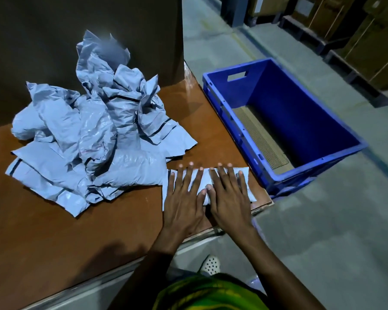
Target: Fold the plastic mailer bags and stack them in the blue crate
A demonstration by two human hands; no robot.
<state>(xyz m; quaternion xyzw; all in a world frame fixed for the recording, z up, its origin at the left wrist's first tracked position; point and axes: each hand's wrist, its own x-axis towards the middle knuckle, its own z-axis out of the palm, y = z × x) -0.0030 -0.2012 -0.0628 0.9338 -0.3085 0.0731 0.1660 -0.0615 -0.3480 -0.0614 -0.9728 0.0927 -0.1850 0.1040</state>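
Left hand [184,202] and right hand [230,198] lie flat side by side, fingers spread, pressing a folded mailer [201,181] onto the table [54,231] corner. Crumpled mailers [87,135] are heaped farther left; the blue crate [305,113] (cardboard inside) stands on the floor beyond.

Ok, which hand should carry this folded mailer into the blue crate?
Right, likely. The right hand presses the end of the folded mailer bag nearest the blue crate; the left hand lies nearer the pile of crumpled mailers.
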